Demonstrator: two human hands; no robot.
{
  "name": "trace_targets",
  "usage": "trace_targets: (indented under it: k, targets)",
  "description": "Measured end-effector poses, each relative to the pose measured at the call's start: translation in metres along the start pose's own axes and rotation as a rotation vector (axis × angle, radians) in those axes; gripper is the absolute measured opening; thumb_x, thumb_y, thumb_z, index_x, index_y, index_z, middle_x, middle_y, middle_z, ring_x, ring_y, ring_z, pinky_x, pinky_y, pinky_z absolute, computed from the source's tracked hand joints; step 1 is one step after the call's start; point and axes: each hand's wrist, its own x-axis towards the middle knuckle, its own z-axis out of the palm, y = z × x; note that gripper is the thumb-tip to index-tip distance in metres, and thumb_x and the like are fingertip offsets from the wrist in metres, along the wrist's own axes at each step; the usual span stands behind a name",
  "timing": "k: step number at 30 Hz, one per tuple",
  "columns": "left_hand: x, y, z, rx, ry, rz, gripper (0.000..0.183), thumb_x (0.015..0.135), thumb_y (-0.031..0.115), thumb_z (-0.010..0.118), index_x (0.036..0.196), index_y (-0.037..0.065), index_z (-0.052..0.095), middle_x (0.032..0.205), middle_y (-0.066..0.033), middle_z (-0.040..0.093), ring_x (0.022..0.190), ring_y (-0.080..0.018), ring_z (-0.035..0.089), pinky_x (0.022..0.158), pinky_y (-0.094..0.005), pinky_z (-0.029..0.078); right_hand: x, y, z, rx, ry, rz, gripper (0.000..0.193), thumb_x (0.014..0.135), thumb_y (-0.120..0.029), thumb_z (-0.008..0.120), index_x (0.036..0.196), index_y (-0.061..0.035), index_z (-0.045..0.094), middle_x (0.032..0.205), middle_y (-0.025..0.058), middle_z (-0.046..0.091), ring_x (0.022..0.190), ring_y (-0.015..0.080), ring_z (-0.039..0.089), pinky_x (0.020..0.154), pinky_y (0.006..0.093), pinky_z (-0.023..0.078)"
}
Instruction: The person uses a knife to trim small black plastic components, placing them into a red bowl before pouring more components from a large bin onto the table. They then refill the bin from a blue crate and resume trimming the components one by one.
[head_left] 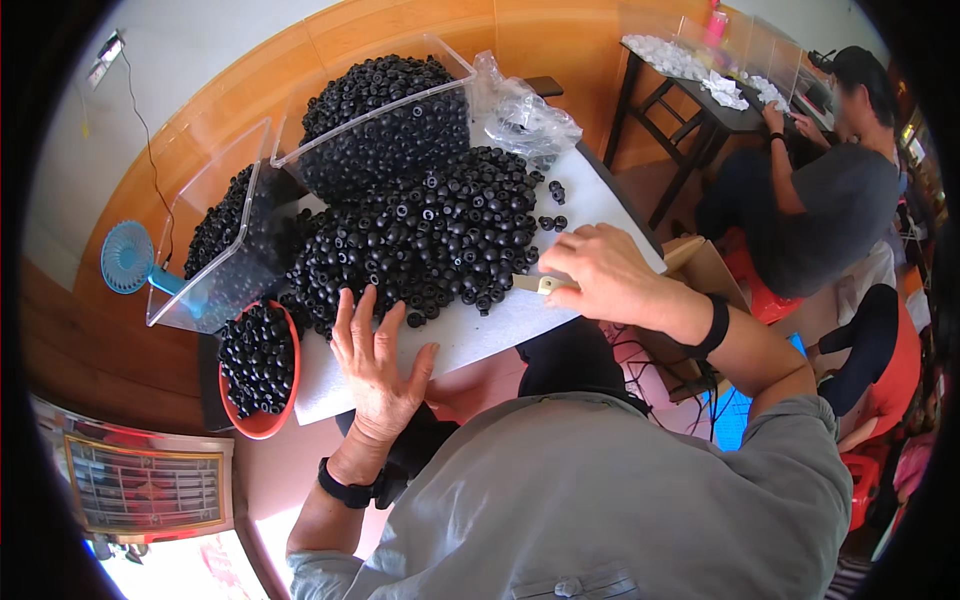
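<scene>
A large heap of small round black parts with holes (430, 225) lies on a white tabletop (480, 335) in front of me. My left hand (378, 355) is open, its fingers spread against the near edge of the heap. In my right hand (610, 275) is a small knife (545, 285) with a pale handle, its short blade pointing left toward the heap's right side. A few loose black parts (555, 222) lie apart from the heap, beyond my right hand.
Behind the heap stands a clear bin (440, 88) full of black parts, with another clear bin (235, 250) left of it. An orange bowl (272, 425) of parts is at the left edge. Crumpled clear plastic (530, 125) lies behind. At right, a person (835, 190) sits at a dark table (735, 115).
</scene>
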Motion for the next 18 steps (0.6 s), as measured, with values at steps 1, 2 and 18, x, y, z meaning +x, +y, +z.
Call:
trace_targets:
  k: [1, 2, 18]
  targets:
    - [0.001, 0.002, 0.0, 0.039, -0.002, -0.003, 0.058, 0.075, 0.024, 0.076, 0.126, 0.008, 0.056, 0.142, -0.0202, 0.044, 0.136, -0.0445, 0.034, 0.105, -0.0567, 0.031, -0.003, -0.001, 0.005, -0.016, 0.016, -0.001, 0.022, 0.073, -0.025, 0.076, 0.083, -0.0093, 0.065, 0.082, 0.0062, 0.064, 0.079, 0.0285, 0.064, 0.07, 0.0414, 0.048]
    - [0.001, 0.004, 0.001, 0.078, -0.003, -0.007, 0.056, 0.075, 0.022, 0.076, 0.126, 0.009, 0.056, 0.142, -0.0194, 0.045, 0.136, -0.0447, 0.034, 0.105, -0.0572, 0.031, -0.004, 0.0, 0.009, -0.031, 0.031, -0.003, 0.023, 0.074, -0.024, 0.076, 0.089, -0.0111, 0.066, 0.085, 0.0042, 0.064, 0.084, 0.027, 0.063, 0.075, 0.0405, 0.048]
    - [0.052, 0.051, 0.047, 0.013, -0.01, 0.238, 0.03, 0.071, 0.011, 0.075, 0.101, 0.016, 0.072, 0.127, -0.0145, 0.054, 0.131, -0.0416, 0.04, 0.096, -0.0532, 0.038, -0.008, 0.021, -0.02, -0.003, -0.205, -0.083, 0.018, 0.076, -0.006, 0.065, 0.093, -0.01, 0.068, 0.087, 0.0074, 0.063, 0.085, 0.0298, 0.062, 0.078, 0.0425, 0.047]
